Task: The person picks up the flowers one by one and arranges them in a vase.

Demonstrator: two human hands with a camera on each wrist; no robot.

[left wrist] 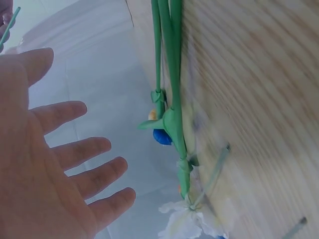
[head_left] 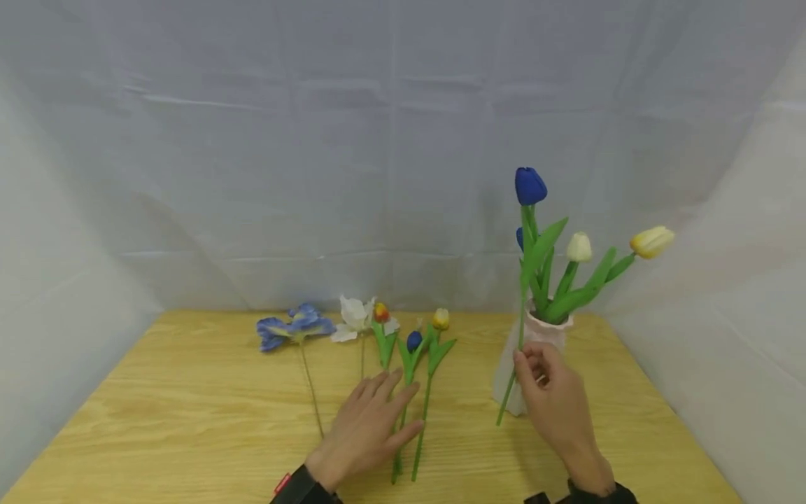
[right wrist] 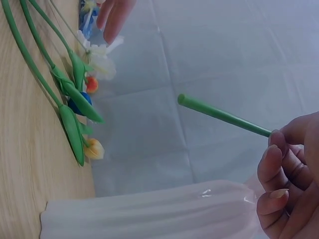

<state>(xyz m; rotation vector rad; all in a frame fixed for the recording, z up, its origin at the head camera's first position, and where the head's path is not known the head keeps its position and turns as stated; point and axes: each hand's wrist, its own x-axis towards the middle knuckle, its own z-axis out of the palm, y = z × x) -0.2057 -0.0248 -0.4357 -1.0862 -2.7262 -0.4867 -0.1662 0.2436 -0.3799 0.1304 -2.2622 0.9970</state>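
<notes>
We see the right hand (head_left: 557, 395) pinching, between thumb and curled fingers, the smooth green stem of a blue tulip (head_left: 530, 186), which is almost upright near the pale, ribbed vase (right wrist: 149, 214) — its lower end is free in the air. The left hand (head_left: 371, 423), with fingers straight and spread, holds nothing above the leafy tulips (head_left: 436, 357) on the grained wooden table (head_left: 157, 392), and partly hides their stems from the head view. Another blue bloom (head_left: 519, 238) we hardly make out — leaves cover most of it.
</notes>
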